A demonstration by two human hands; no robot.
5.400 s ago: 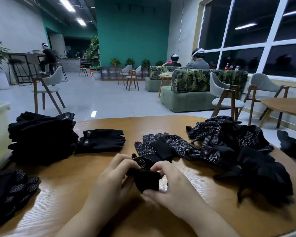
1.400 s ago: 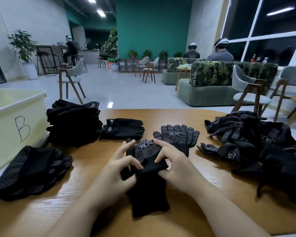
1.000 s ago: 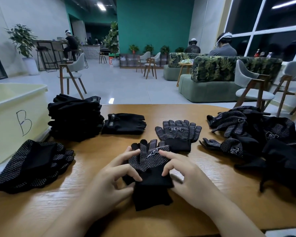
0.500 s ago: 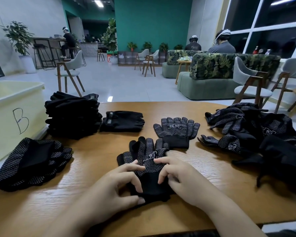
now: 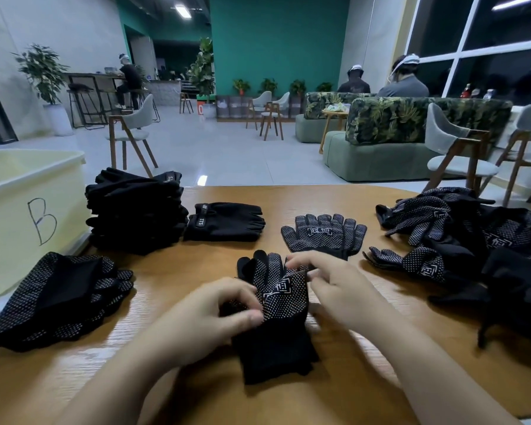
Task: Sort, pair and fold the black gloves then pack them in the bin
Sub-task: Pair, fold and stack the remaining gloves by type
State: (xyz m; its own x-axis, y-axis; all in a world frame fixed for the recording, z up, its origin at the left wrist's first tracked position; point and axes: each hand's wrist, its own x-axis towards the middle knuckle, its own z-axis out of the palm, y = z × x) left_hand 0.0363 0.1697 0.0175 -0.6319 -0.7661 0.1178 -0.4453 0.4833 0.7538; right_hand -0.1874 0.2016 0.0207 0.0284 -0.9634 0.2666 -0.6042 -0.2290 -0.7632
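Note:
A black dotted glove [image 5: 281, 305] lies on the wooden table [image 5: 196, 378] right in front of me, fingers pointing away. My left hand [image 5: 210, 319] pinches its left edge near the palm. My right hand [image 5: 334, 286] pinches the glove's finger end on the right side. Beyond it a second dotted glove [image 5: 324, 237] lies flat. A folded plain black glove [image 5: 224, 221] and a tall stack of folded black gloves [image 5: 135, 210] sit at the back left. Folded dotted gloves [image 5: 59, 299] lie at the near left.
A pale yellow bin marked "B" [image 5: 28, 216] stands at the left edge. A loose heap of unsorted black gloves [image 5: 472, 246] covers the right side of the table. Chairs, sofas and seated people fill the room behind the table.
The glove in my hands has been drawn nearer and its finger end is lifted and bunched. My right hand has slid up from the palm to the fingers; my left stays on the left edge.

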